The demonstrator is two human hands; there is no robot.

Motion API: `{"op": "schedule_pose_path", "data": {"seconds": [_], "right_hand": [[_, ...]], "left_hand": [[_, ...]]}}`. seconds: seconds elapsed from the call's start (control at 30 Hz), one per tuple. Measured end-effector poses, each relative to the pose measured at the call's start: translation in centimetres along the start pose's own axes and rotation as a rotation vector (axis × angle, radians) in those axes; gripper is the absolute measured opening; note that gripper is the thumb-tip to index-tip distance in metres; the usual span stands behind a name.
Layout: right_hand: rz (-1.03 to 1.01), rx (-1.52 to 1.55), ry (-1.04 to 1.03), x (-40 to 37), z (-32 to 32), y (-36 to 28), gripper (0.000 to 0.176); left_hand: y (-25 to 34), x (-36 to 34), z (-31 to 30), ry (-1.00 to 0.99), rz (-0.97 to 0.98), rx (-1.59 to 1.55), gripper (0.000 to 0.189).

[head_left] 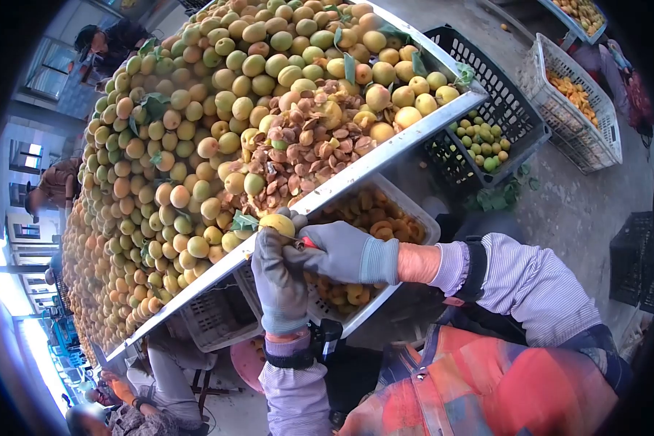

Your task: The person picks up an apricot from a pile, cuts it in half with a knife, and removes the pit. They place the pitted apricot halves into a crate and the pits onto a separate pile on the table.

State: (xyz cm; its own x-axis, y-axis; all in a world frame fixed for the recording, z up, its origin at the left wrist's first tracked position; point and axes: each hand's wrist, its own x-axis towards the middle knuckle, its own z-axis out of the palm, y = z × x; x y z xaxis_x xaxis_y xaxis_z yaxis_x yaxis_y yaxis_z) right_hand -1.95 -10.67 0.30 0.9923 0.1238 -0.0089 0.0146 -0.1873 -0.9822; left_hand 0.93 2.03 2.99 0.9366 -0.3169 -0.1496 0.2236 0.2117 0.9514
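Note:
My left hand [277, 280], in a grey glove, is closed around a yellow apricot [277, 224] at the metal edge of the sorting table. In my right hand [345, 251], also gloved, is a small knife with a red handle [307, 243]; its thin blade is against the apricot and partly hidden by the fingers. Whole apricots [189, 152] in green, yellow and orange are heaped on the table. Brown apricot pits [305, 149] lie piled just beyond my hands. Beneath my right wrist, a white crate [430, 231] contains halved apricots [378, 214].
The table's metal rim [385, 156] runs diagonally before me. A black crate [512, 109] with green fruit stands right of it, and a white crate [585, 134] of orange pieces farther right. Another grey crate [221, 312] sits under the table. Co-workers [160, 392] are along the left.

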Motion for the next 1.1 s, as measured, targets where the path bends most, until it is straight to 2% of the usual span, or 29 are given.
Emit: {"op": "schedule_pose_path", "data": {"seconds": [0.07,0.17,0.27,0.3,0.37,0.43,0.53,0.57,0.63,0.73,0.8,0.93,0.97,1.1], "right_hand": [[-0.013,0.060,0.005,0.0,-0.1,-0.2,0.048],[0.043,-0.061,-0.044,-0.2,-1.2,-0.6,0.045],[-0.042,-0.132,0.005,-0.3,-1.5,0.2,0.044],[-0.003,-0.165,-0.013,-0.4,-1.7,-0.3,0.044],[0.044,-0.193,-0.023,-0.6,-1.8,-0.3,0.045],[0.002,-0.160,0.030,-0.7,-1.4,0.3,0.033],[0.025,-0.135,0.024,-0.7,-1.1,0.7,0.033],[0.015,-0.142,0.016,-0.3,-1.1,1.0,0.033],[-0.050,-0.028,-0.025,0.1,-0.9,1.3,0.041],[-0.040,0.139,-0.053,0.1,-1.0,0.2,0.037],[-0.013,0.142,-0.097,-0.3,-1.7,-1.2,0.037],[0.086,0.062,-0.128,-0.5,-1.6,-1.3,0.040],[0.086,0.065,-0.125,-0.6,-1.4,-1.1,0.040],[0.016,0.010,-0.041,-1.0,-1.3,-0.5,0.044]], "left_hand": [[-0.4,0.3,-0.6,-0.031,0.068,0.097,0.046],[0.6,-0.1,0.7,-0.016,0.049,0.092,0.044],[0.5,-0.1,1.2,0.021,0.081,0.127,0.042],[0.4,0.0,0.6,0.008,0.100,0.232,0.043],[0.1,-0.2,0.6,-0.017,0.068,0.187,0.046],[-0.1,-0.2,1.0,-0.004,0.064,0.171,0.050],[-0.6,-0.2,1.1,0.003,0.088,0.137,0.050],[-0.5,-0.2,0.6,-0.038,0.072,0.076,0.039],[-0.4,-0.3,0.0,-0.039,0.060,0.101,0.038],[1.0,-0.6,1.1,-0.066,0.062,0.176,0.040],[1.2,-0.5,1.3,-0.023,0.182,0.143,0.045],[0.9,-0.2,-0.1,-0.036,0.172,0.208,0.050],[0.8,0.0,-0.4,-0.028,0.144,0.108,0.051],[-0.2,0.2,0.0,0.014,0.155,0.076,0.050]]}}
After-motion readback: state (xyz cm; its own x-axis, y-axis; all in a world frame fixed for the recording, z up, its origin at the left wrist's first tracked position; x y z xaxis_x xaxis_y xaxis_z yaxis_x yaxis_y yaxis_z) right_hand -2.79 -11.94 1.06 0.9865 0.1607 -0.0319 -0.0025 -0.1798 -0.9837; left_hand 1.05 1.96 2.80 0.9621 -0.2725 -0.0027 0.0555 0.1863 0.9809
